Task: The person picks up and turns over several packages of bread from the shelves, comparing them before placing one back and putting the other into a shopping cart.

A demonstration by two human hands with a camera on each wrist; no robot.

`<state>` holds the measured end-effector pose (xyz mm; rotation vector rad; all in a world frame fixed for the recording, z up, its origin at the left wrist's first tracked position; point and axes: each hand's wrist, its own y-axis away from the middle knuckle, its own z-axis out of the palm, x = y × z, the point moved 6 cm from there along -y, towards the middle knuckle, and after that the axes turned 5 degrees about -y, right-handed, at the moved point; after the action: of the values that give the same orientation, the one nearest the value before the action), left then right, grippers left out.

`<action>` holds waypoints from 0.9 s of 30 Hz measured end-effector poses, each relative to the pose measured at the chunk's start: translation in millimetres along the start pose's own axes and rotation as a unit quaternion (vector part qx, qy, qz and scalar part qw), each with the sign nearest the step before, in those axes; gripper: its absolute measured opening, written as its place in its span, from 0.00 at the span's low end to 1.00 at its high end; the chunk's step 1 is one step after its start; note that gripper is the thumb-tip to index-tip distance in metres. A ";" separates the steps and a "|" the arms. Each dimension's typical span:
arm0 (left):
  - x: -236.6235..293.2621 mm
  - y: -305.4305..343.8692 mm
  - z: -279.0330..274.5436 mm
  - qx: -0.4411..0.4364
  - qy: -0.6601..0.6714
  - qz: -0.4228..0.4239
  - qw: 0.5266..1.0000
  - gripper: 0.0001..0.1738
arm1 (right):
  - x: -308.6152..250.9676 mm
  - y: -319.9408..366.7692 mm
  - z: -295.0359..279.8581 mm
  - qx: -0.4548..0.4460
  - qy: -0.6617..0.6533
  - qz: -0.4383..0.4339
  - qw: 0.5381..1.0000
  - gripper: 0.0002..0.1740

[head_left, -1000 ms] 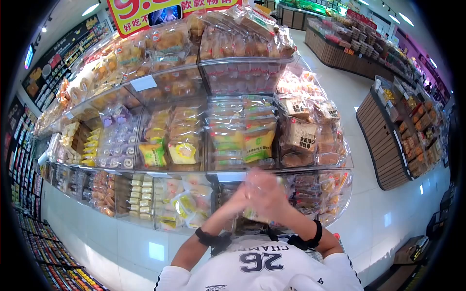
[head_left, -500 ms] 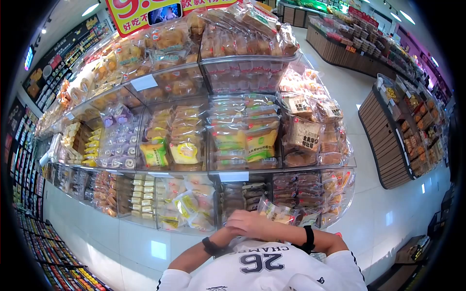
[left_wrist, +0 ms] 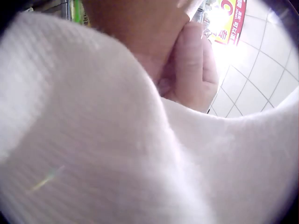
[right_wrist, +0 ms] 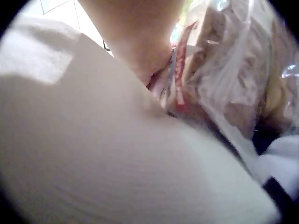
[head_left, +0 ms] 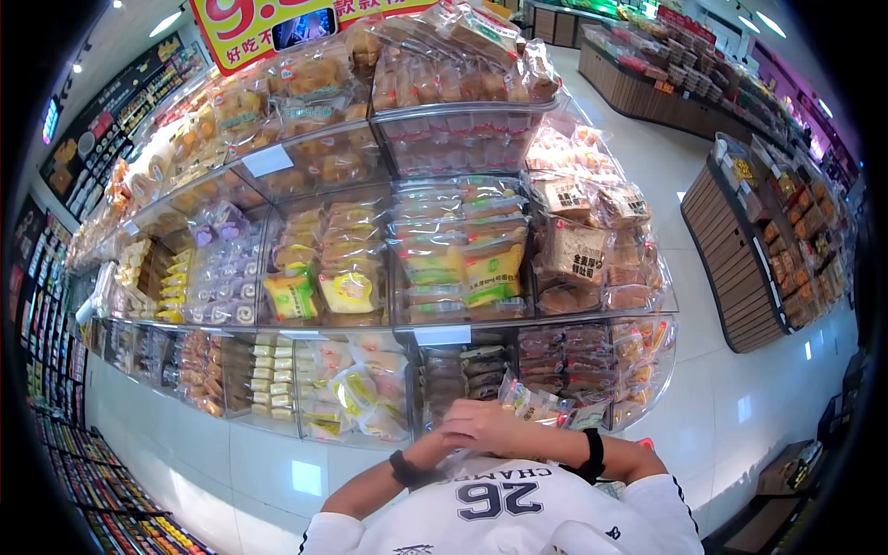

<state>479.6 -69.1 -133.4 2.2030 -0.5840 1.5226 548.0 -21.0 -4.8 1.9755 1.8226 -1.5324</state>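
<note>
In the head view my right hand point(head_left: 483, 425) lies across my left hand point(head_left: 442, 444), close in front of the white shirt. The left hand is mostly covered by it. Bent fingers point(left_wrist: 190, 65) show beside a wrist in the left wrist view, behind white shirt cloth. Just beyond the right forearm is a clear plastic package point(head_left: 532, 402) with a red-marked label. The right wrist view shows clear-bagged bread point(right_wrist: 229, 70) beside the right hand, with a red strip along the wrapper. No item shows in the right hand.
A tiered bread display point(head_left: 444, 335) stands in front, its clear bins filled with bagged loaves and small cakes. A price sign point(head_left: 259, 37) with a phone point(head_left: 303, 30) before it tops the display. Wood-sided stands point(head_left: 735, 250) are across the tiled aisle on the right.
The hands were raised and blurred together over the lower bins, then drew down toward the shirt, right over left. The package beyond the right forearm came into sight. Since half a second ago they barely moved.
</note>
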 end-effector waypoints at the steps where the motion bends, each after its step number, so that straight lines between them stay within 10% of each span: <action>1: 1.0 0.4 0.5 0.000 -0.002 0.003 1.000 0.17 | 0.8 1.8 -1.4 -0.008 0.001 -0.004 1.000 0.10; 27: 1.1 1.7 6.6 -0.023 -0.065 0.004 0.998 0.17 | 17.9 17.2 3.0 -0.026 -0.028 0.034 0.999 0.12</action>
<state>484.1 -74.2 -134.5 2.2781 -0.6620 1.3635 556.2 -15.1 -27.6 1.9300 1.7379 -1.4894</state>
